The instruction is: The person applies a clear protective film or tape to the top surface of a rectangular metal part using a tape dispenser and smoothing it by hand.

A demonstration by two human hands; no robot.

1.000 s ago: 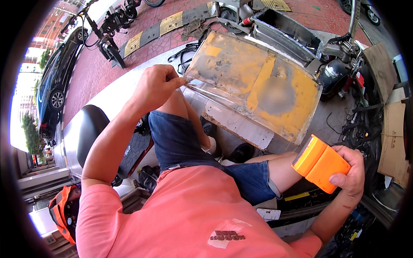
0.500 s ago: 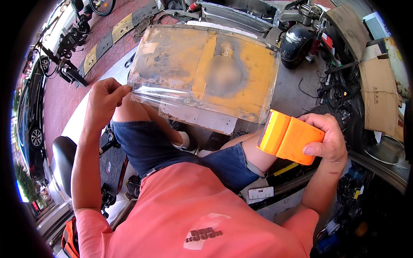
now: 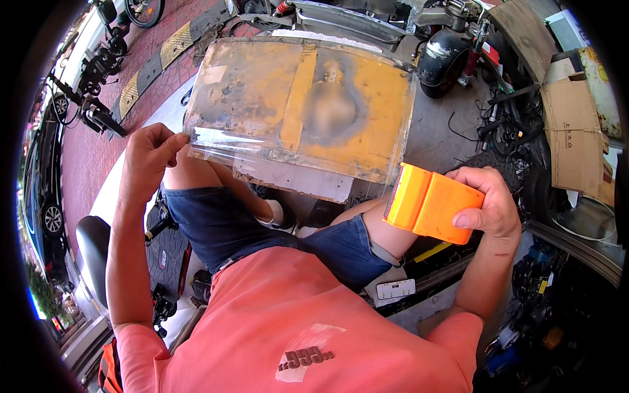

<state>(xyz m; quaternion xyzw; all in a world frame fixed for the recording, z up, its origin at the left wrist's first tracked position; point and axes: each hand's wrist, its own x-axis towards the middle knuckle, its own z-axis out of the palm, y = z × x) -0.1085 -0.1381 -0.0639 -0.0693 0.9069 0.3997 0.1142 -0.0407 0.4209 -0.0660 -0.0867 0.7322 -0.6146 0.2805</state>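
Note:
A worn, flat rectangular panel [image 3: 252, 98], yellow and grey with a dark smudged patch, lies before my knees. Clear, shiny tape [image 3: 226, 139] runs along its near left edge. My left hand [image 3: 149, 160] pinches the end of that tape at the panel's near left corner. In my right hand [image 3: 493, 203] is an orange plastic tape dispenser [image 3: 436, 204] with a dark edge on its left side. My thumb presses its near face, while the fingers behind it are partly hidden. The dispenser is close to the panel's near right corner.
Beneath the panel shows a pale board [image 3: 295, 182]. A white phone-like device [image 3: 396, 289] lies by my thigh. Beyond stand a black wheel [image 3: 444, 62] and a grey metal trough [image 3: 350, 26]. Cardboard [image 3: 576, 134] and tangled cables are at right; a scooter deck [image 3: 167, 259] is at left.
The whole view has shifted slightly, so everything appears a little further left. Both hands keep their grips, and the tape and dispenser show hardly any movement relative to the panel.

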